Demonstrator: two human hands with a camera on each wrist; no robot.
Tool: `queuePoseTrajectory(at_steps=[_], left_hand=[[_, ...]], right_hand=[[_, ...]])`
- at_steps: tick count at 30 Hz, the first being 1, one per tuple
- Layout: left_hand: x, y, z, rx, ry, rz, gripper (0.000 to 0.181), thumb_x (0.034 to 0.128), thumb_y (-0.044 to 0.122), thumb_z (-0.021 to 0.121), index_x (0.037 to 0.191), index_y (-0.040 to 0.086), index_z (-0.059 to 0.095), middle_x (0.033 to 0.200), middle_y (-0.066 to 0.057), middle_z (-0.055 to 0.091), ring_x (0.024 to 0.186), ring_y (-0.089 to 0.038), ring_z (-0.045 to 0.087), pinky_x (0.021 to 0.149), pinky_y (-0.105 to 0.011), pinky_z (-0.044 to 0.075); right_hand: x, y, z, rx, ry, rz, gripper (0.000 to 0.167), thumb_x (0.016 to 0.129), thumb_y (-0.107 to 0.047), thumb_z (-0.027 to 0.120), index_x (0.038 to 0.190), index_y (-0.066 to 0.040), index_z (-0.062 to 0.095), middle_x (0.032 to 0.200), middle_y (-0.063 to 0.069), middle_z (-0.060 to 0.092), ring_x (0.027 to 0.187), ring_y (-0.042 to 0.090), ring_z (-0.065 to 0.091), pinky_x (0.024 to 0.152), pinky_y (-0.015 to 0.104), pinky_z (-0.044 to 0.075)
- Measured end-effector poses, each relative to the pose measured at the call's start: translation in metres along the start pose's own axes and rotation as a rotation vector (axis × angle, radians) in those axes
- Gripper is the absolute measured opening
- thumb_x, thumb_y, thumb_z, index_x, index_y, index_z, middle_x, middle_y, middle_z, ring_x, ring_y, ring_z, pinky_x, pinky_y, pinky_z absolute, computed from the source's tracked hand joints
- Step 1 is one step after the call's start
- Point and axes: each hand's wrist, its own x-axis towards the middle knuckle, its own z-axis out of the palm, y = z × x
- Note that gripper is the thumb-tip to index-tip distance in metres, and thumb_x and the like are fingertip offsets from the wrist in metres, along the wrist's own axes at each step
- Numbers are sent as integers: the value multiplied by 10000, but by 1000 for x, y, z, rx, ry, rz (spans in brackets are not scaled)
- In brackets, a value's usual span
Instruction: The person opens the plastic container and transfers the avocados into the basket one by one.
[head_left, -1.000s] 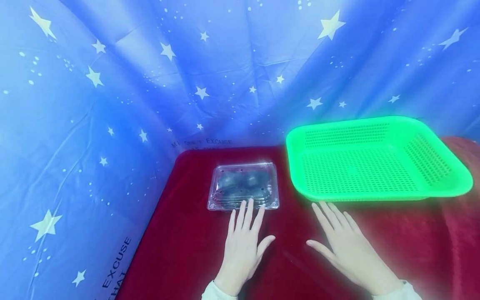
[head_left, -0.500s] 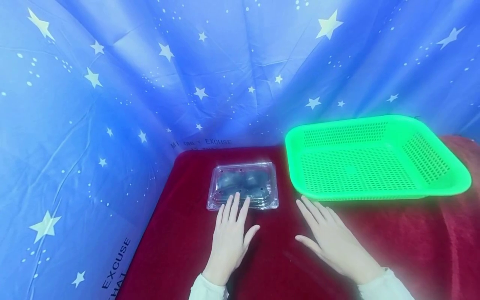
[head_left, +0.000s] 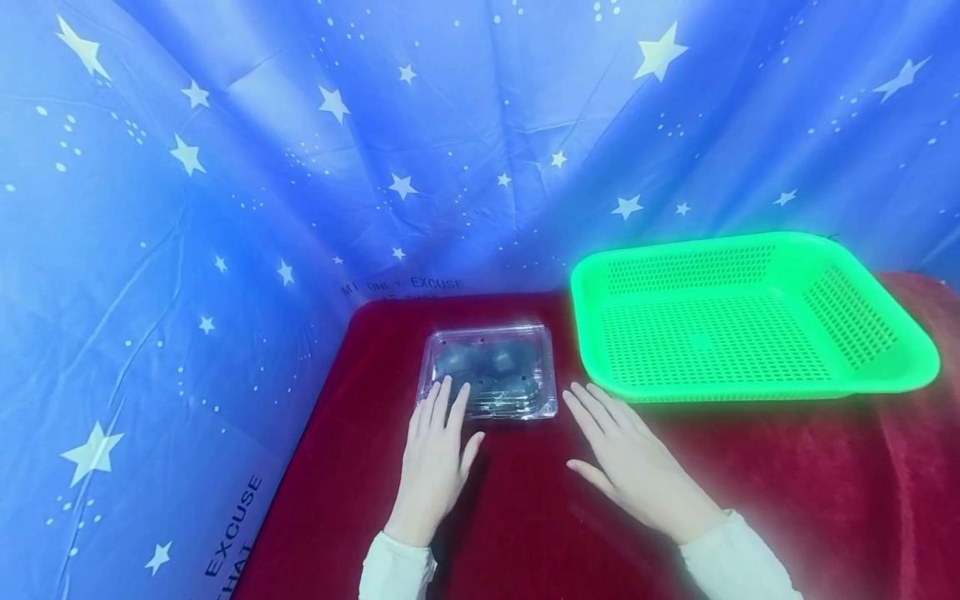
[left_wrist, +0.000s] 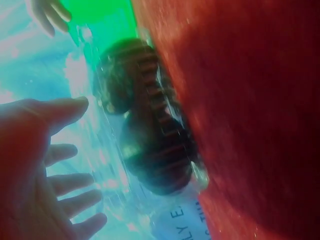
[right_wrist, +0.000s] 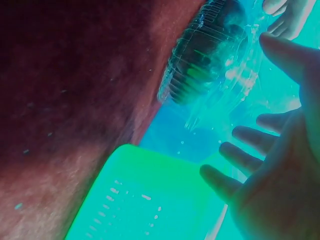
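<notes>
A clear plastic box (head_left: pixel 491 367) with several dark round items inside lies on the red cloth; in the left wrist view the dark items (left_wrist: pixel 155 150) show through its wall. My left hand (head_left: pixel 437 462) is at the box's near left corner, fingers spread and straight, holding nothing. My right hand (head_left: pixel 637 467), also with straight fingers and empty, is just right of the box, between it and the green basket. The right wrist view shows the same box (right_wrist: pixel 205 55) beyond the thumb of my right hand (right_wrist: pixel 280 155). Whether either hand touches the box, I cannot tell.
A green perforated basket (head_left: pixel 712 346) stands at the right, with nothing in it. Red cloth (head_left: pixel 525 517) covers the table. Blue star-patterned fabric (head_left: pixel 465 125) hangs behind the table and along its left side.
Both hands have moved left and slightly forward. My left hand has gone from the box's front to its near left corner; my right hand has come closer to the box's right side.
</notes>
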Motion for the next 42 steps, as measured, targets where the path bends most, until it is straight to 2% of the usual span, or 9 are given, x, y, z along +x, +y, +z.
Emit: queuePoseTrajectory(at_steps=[2,10,15,22,33,38,42], left_hand=[[2,-5,2,-6,1,8,694,899,306,716,1492,94,427,1520,-187,422,1407,-353,392,1147,-510,343],[10,-18,5,-10,1,38,703,879,278,745,1481,87,436,1502,-199,436,1395,-354,406,1140,-501,349],[16,-24,5,-22,-10,34,695,887,269,741,1485,87,435,1503,-190,439,1391,-353,413,1145,-500,347],[20,-31,6,-52,-15,43,671,902,294,726,1481,102,447,1499,-188,448,1389,-354,417,1126,-520,367],[19,-41,6,-74,6,71,562,894,343,733,1386,123,575,1432,-162,534,1370,-354,446,1101,-524,393],[17,-43,5,-48,38,101,533,878,344,742,1346,123,616,1383,-151,582,1323,-356,493,1035,-539,446],[15,-43,6,-25,42,98,510,890,334,727,1345,130,620,1378,-144,592,1317,-341,507,1018,-524,458]], right_hand=[[5,0,1,-3,2,-15,902,812,-381,787,1524,-34,355,1535,171,410,1410,379,383,1111,538,386],[24,0,8,-15,10,-67,889,805,-350,807,1501,-3,378,1520,187,424,1400,377,398,1116,540,381],[35,3,13,-39,32,-97,888,798,-339,821,1490,14,390,1507,204,436,1389,390,413,1115,529,388],[48,3,17,-26,-18,-77,846,818,-348,807,1485,-7,414,1515,193,431,1393,387,409,1124,513,385],[56,2,23,-45,18,-103,729,799,-193,837,1428,-30,505,1467,183,490,1296,368,520,1061,462,465],[58,0,26,-44,26,-98,720,779,-172,854,1407,-39,527,1439,169,515,1241,357,555,998,440,516],[59,-2,28,-46,31,-90,713,772,-162,858,1398,-45,536,1429,161,519,1214,348,560,952,426,544]])
